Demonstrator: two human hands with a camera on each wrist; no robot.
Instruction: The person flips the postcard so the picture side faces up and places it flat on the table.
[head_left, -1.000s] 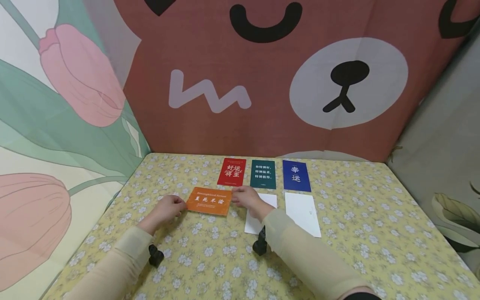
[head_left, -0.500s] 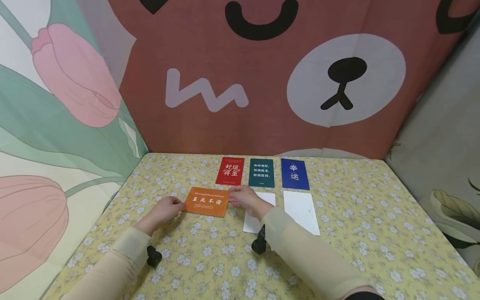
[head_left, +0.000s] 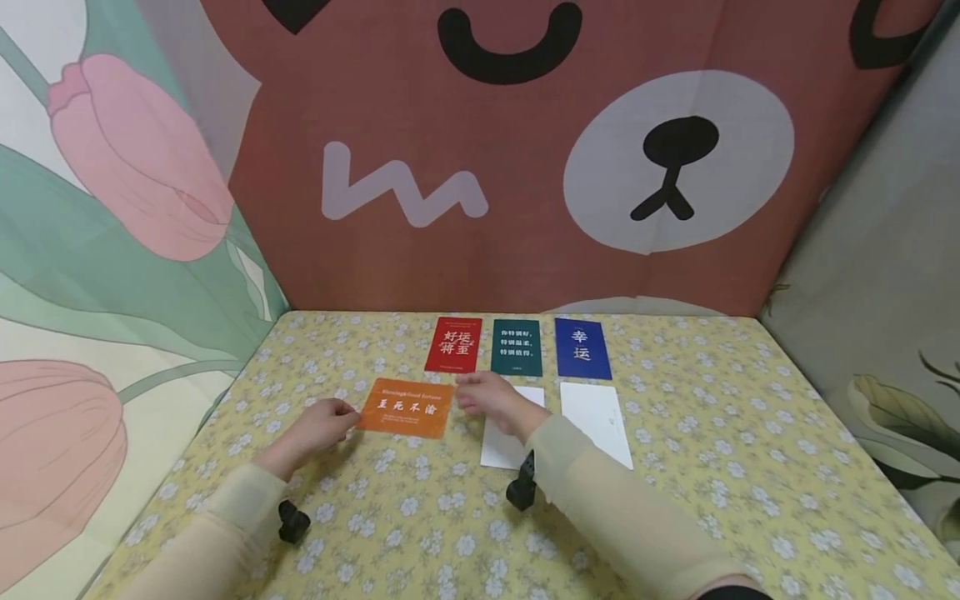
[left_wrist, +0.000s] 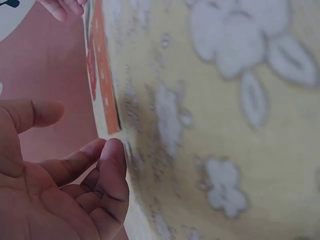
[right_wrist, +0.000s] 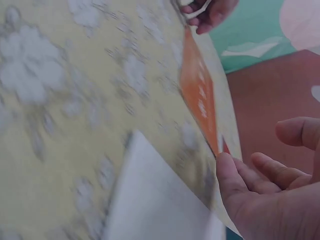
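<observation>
An orange card (head_left: 405,408) with white characters lies sideways on the flowered tablecloth. My left hand (head_left: 324,423) is at its left edge. In the left wrist view the thumb (left_wrist: 47,114) stands away from the loosely bent fingers, whose tips are right by the card's corner, with nothing pinched. My right hand (head_left: 495,400) hovers just past the card's right edge, over a white card (head_left: 501,446) that it partly covers. Its fingers (right_wrist: 231,175) are relaxed and the thumb is spread apart, holding nothing.
Behind, a red card (head_left: 453,344), a green card (head_left: 517,347) and a blue card (head_left: 583,348) stand in a row. Another white card (head_left: 596,425) lies right of the first. A bear-print cloth (head_left: 375,267) hangs at the table's far edge.
The fingers of my right hand have come off the orange card's right edge, leaving a small gap. The card has shifted slightly left; the other cards stay put while the head view drifts.
</observation>
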